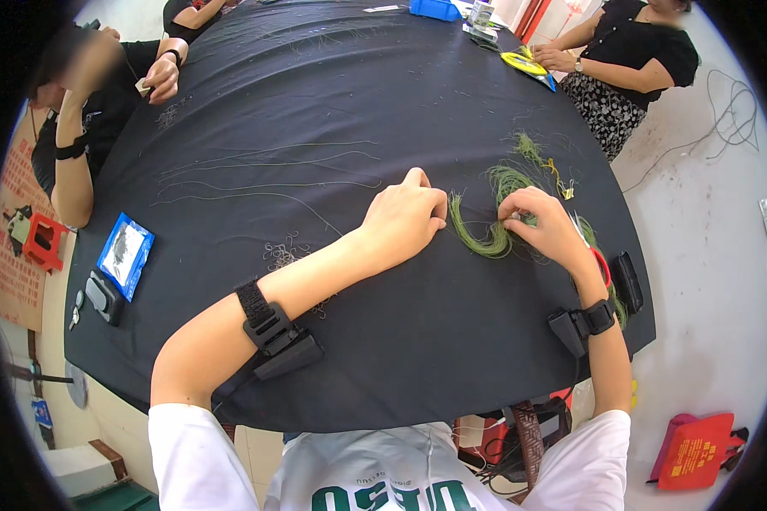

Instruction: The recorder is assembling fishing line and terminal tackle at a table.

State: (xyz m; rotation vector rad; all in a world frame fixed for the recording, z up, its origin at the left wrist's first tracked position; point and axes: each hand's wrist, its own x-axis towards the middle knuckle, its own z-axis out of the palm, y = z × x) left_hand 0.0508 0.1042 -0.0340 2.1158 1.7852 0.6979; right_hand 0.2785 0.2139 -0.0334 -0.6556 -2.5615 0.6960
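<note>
A bundle of fine green thread (484, 243) lies in a loose curve on the black cloth, with more tangled strands beyond it. My right hand (544, 223) is over the bundle, thumb and fingertips pinched on strands of it. Just left of the bundle, my left hand (405, 213) rests low with curled fingers; anything between the fingertips is too small to make out. Several single green strands (264, 186) are laid out side by side farther left. Partly behind my left forearm is a pile of small metal hooks (285, 254).
Red-handled scissors (603, 266) and a black case (627, 283) lie by my right wrist, a gold binder clip (568, 191) beyond. At left are a blue packet (126, 255) and a grey device (103, 298). Other people sit around the table; one handles a yellow item (524, 63).
</note>
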